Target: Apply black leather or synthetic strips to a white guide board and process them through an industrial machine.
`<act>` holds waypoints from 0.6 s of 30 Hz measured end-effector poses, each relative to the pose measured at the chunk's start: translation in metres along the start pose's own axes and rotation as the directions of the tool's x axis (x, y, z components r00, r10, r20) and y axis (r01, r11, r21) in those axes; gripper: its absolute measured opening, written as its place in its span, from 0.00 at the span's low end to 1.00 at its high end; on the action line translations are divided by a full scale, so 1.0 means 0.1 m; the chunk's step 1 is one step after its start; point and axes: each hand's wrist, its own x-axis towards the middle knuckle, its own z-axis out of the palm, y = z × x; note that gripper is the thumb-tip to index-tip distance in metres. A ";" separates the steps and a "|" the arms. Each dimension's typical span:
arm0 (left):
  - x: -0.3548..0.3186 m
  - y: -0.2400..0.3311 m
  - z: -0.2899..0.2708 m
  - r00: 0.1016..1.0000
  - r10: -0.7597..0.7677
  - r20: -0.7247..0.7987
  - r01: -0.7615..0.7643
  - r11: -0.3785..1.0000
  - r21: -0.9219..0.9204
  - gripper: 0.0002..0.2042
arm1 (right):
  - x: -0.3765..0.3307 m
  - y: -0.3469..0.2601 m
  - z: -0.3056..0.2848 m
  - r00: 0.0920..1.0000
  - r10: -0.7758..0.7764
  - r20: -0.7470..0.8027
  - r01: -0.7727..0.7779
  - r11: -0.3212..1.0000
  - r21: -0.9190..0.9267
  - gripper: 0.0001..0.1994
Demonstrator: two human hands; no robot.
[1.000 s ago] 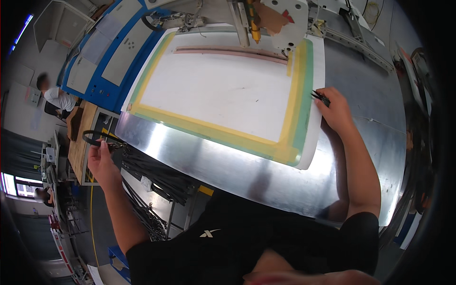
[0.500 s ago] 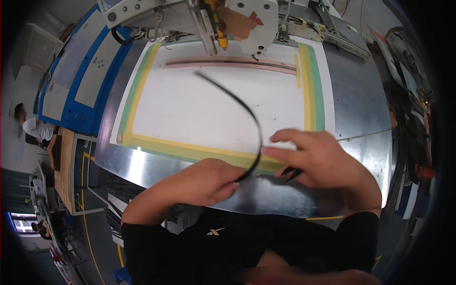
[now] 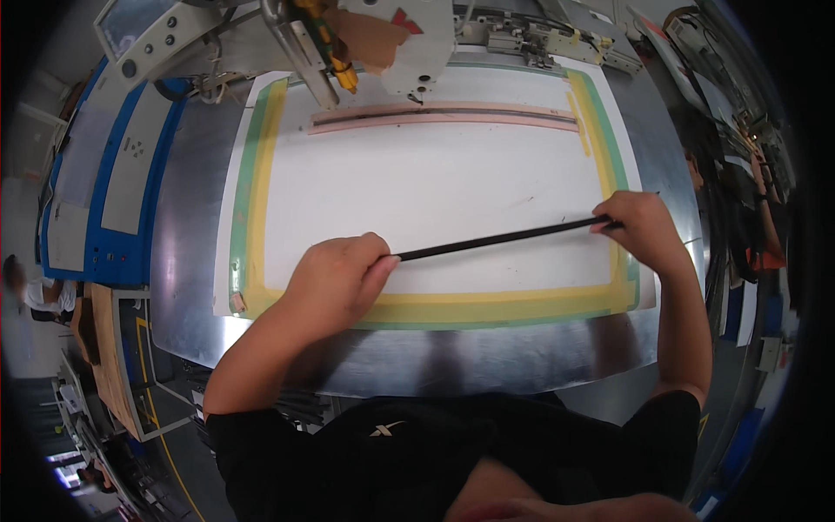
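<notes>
A thin black strip [image 3: 500,240] stretches straight between my two hands, over the white sheet [image 3: 348,187] edged with yellow and green tape. My left hand [image 3: 339,274] is closed round its left end, near the sheet's front. At the right, the fingers of my right hand [image 3: 639,224] pinch the other end, which sits somewhat farther from me. Beyond the hands, a long pink strip [image 3: 444,117] with a dark line along its middle lies on the sheet. Above it hangs a machine head [image 3: 417,52] with a yellow nozzle [image 3: 346,78].
The sheet rests on a shiny metal table [image 3: 417,365]. A machine control box [image 3: 152,39] stands at the far left, beside a blue cabinet [image 3: 130,187]. A wooden bench [image 3: 113,357] is on the left, with a person [image 3: 43,291] beyond it. Cables and machinery crowd the right side.
My right hand has moved right and away from me, and my left hand forward and left. The black strip, curved before, is now straight between them. The view has shifted.
</notes>
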 end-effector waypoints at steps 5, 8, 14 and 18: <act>0.17 -0.16 0.08 0.991 0.059 -0.118 -0.059 0.998 0.007 0.06 | -0.04 0.49 -0.06 0.975 0.214 -0.059 -0.210 0.975 0.078 0.09; 0.29 -0.22 0.19 0.969 0.183 -0.163 -0.173 0.982 0.074 0.07 | -0.04 0.77 -0.04 0.952 0.296 -0.076 -0.289 0.952 0.098 0.11; 0.74 -0.36 0.43 0.836 0.521 -0.170 -0.417 0.806 0.420 0.10 | 0.30 0.59 0.09 0.816 0.428 -0.389 -0.570 0.707 -0.418 0.19; 1.09 -0.33 0.49 0.721 0.675 -0.159 -0.517 0.676 0.525 0.11 | 0.72 -0.27 0.06 0.949 0.194 -0.249 -0.257 0.934 -0.250 0.17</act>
